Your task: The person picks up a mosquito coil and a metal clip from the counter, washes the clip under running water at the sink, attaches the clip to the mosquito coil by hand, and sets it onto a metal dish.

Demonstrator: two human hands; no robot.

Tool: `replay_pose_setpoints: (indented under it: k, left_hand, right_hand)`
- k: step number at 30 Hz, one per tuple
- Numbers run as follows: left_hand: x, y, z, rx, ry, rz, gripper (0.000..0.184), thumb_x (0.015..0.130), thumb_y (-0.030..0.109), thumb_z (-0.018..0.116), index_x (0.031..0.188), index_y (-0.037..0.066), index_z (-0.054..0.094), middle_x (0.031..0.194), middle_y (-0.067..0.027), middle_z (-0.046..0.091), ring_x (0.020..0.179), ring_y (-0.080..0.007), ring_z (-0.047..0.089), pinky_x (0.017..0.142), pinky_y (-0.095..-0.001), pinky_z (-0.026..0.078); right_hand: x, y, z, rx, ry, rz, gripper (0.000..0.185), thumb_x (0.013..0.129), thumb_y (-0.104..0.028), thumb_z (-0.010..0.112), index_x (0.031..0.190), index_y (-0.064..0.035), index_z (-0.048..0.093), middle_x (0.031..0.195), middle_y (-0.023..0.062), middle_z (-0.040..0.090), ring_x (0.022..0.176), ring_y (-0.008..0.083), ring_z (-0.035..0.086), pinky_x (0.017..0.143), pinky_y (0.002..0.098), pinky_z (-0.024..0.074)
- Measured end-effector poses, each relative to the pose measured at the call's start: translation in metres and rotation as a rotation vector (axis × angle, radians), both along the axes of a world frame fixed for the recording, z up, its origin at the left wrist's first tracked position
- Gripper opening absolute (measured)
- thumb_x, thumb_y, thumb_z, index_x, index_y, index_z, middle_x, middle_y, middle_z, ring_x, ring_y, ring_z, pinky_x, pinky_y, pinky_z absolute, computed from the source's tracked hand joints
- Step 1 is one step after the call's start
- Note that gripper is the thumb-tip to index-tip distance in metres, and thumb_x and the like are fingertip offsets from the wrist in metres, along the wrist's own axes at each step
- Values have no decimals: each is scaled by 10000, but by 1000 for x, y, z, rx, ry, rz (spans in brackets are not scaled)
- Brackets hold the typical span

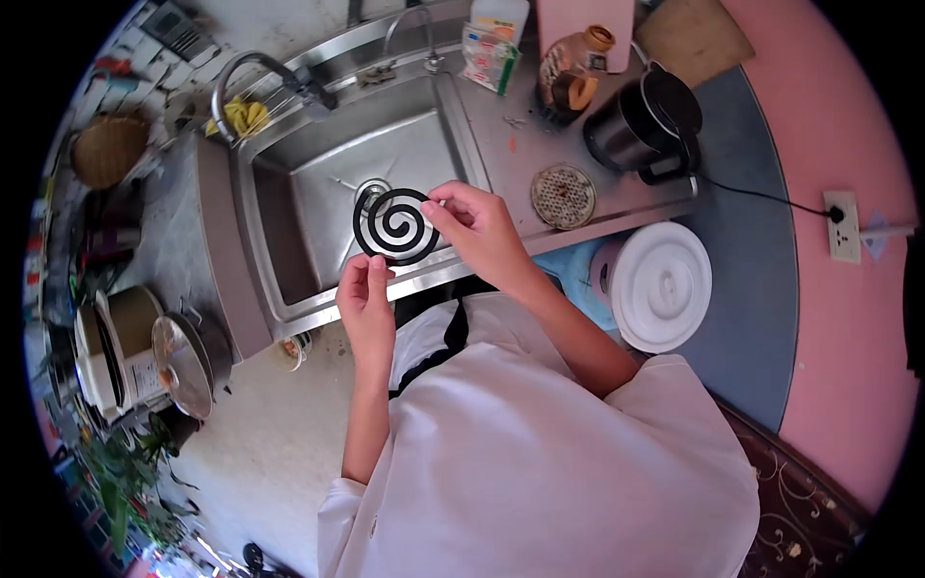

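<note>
A black spiral mosquito coil (397, 227) is held up over the front part of the steel sink (279, 193). My left hand (366, 301) pinches its lower edge between thumb and fingers. On the coil's right edge, my right hand (472, 223) has a pinch grip of its own. Beyond the coil, the sink drain (371, 188) shows in part. To the right of my right hand, a round metal tin with a perforated lid (564, 197) lies on the counter.
A curved faucet (255, 60) rises at the sink's back left. On the right counter stand a brown-capped jar (568, 72) and a black kettle (641, 120), its cord running to a wall socket (842, 226). Below is a white lidded bucket (665, 289). Pots (183, 361) stand at left.
</note>
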State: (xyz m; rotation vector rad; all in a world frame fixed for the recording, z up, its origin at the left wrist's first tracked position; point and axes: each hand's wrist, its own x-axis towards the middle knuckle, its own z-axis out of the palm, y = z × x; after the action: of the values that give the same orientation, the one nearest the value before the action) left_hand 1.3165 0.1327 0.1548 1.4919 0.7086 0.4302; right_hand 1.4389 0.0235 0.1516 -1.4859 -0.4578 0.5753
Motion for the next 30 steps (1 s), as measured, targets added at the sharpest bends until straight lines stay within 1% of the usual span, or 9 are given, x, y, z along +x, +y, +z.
replay_pose_setpoints:
  k: [4,7,10,13,20,23,27,29,30]
  left_hand:
    - [7,10,-64,85,241,-347,236,893,209,487,943,-7,566,844,-56,594,728,-107,515,676,-244,414]
    - [-12,22,-95,173,500,-559,301,878,256,512,989,-17,569,879,-70,596,795,-133,534,732,-262,427]
    - [-32,31,-122,279,578,-553,235,862,181,512,979,-14,571,859,-108,611,737,-158,574,667,-272,453]
    - [-41,37,-125,271,653,-557,223,847,154,515,969,-25,569,851,-134,613,739,-193,588,671,-289,461]
    - [-61,54,-149,309,594,-487,241,853,159,512,977,-39,571,820,-114,612,742,-158,575,651,-277,464]
    - [-61,52,-145,290,591,-466,236,857,161,512,972,-37,573,832,-120,610,742,-158,576,659,-278,464]
    - [-60,51,-145,287,619,-467,241,861,166,513,981,-37,565,846,-115,607,744,-155,571,672,-274,460]
    - [-58,48,-143,231,638,-479,249,864,171,513,1000,-34,554,865,-108,604,752,-154,564,687,-271,457]
    - [-58,48,-144,231,641,-483,249,864,171,513,1000,-34,554,865,-108,604,752,-154,564,687,-271,457]
  right_hand:
    - [30,-53,-83,-56,-10,-206,149,843,-144,563,850,4,583,703,-33,534,656,33,453,585,187,367]
    - [58,-113,-170,-102,38,-536,183,826,-176,582,802,6,598,623,-33,508,562,55,419,517,216,351]
    - [76,-171,-212,-358,111,-728,205,845,-197,570,821,-2,625,691,-19,570,639,41,462,600,198,378]
    - [90,-196,-247,-362,53,-789,216,841,-212,576,820,-5,632,680,-20,571,631,46,464,590,203,377]
    - [99,-190,-231,-450,59,-793,232,814,-219,604,767,6,636,659,69,620,578,105,527,560,249,413]
    - [97,-191,-228,-479,77,-791,245,831,-245,587,774,-13,642,628,12,563,584,71,451,562,229,372]
    - [99,-191,-233,-485,76,-782,245,834,-239,581,777,-7,639,625,8,561,578,73,450,553,228,370]
    - [101,-190,-239,-533,50,-756,216,811,-232,592,792,-23,646,663,105,620,583,165,567,573,279,430]
    - [100,-190,-240,-535,54,-758,216,811,-232,592,792,-23,646,663,105,620,583,165,567,573,279,430]
